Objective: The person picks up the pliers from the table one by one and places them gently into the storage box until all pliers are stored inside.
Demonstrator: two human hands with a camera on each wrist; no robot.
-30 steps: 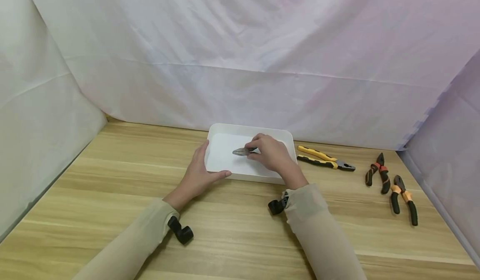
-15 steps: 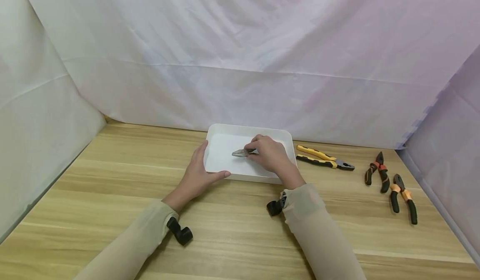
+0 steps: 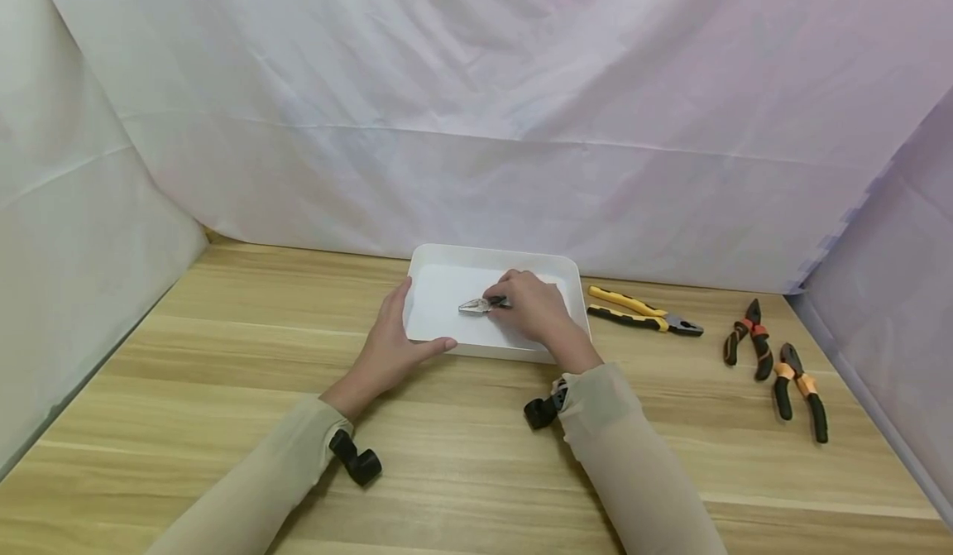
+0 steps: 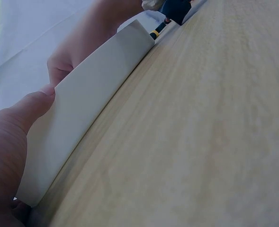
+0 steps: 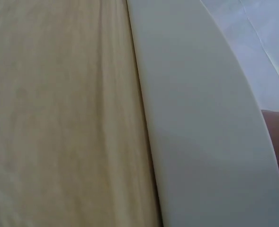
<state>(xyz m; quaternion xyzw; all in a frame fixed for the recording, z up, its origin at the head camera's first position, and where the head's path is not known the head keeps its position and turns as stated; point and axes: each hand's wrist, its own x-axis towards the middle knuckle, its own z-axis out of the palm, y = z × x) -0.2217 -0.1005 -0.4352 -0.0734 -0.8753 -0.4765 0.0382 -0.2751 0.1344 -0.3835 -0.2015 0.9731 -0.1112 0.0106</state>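
Observation:
In the head view a white rectangular tray (image 3: 439, 299) lies on the wooden table near the cloth backdrop. My left hand (image 3: 390, 348) holds its near left corner, fingers along the left side and thumb across the front wall. The left wrist view shows that thumb (image 4: 37, 101) against the tray's outer wall (image 4: 87, 90). Inside the tray, my right hand (image 3: 532, 307) pinches a pair of pliers (image 3: 473, 305). Their metal nose points left, low over the tray floor, and most of the handles are hidden under the hand. The right wrist view holds mainly the tray wall (image 5: 201, 118).
Right of the tray lie yellow-and-black pliers (image 3: 646, 313), with their handles close to the tray wall. Farther right are red-and-black pliers (image 3: 752, 340) and orange-and-black pliers (image 3: 802, 385). White cloth (image 3: 476, 183) hangs along the table's back edge.
The pliers in my right hand have turned a little and their nose has dipped slightly lower in the view. My left hand keeps its place on the tray corner.

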